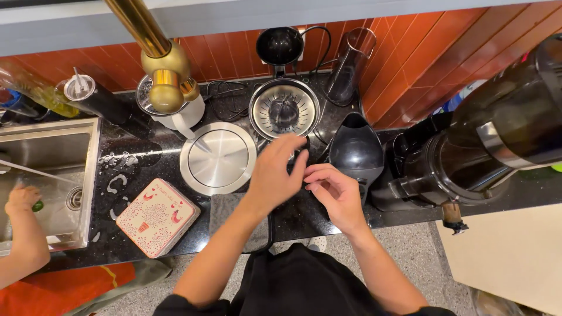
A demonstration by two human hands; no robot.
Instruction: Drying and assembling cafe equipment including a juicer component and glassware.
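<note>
My left hand (274, 174) hovers palm down over the black counter (293, 216), fingers spread, just in front of a citrus juicer (284, 110) with a steel strainer bowl and a dark reamer cone. Its fingertips reach the juicer's front edge. My right hand (335, 195) is right beside it, fingers curled inward towards the left fingertips. Whatever it may pinch is lost against the dark counter. A black jug (356, 149) stands just behind the right hand.
A round steel lid (218, 158) and a pink patterned tin (157, 217) lie left of my hands. A large dark juicer (468, 158) fills the right. A brass tap (159, 61) hangs above. Another person's hand (21, 199) is in the steel sink (88, 175).
</note>
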